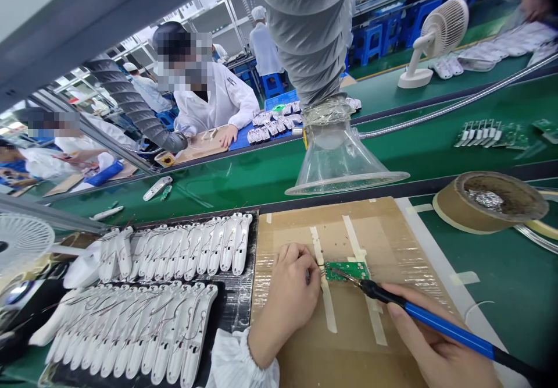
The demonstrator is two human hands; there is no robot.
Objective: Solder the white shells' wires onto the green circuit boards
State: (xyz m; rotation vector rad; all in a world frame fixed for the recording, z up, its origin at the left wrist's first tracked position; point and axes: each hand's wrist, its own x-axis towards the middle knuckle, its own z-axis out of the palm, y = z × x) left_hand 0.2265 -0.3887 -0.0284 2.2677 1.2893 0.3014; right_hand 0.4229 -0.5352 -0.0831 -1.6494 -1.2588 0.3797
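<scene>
A small green circuit board [349,270] lies on a taped sheet of cardboard [305,353]. My right hand [440,335] grips a soldering iron [444,324] with a blue and black handle, its tip over the left part of the board. At the board's left end is my left hand [292,289], its fingers curled in a pinch. Whatever those fingers hold is too small or hidden to make out; thin wire ends seem to show beside them.
Rows of white plastic housings [170,330] with thin wires fill the left side. A clear fume hood [340,161] hangs above the cardboard. A tape roll [488,202] with crumpled foil inside stands at right. Across the green conveyor [226,184], a co-worker [213,97] sits.
</scene>
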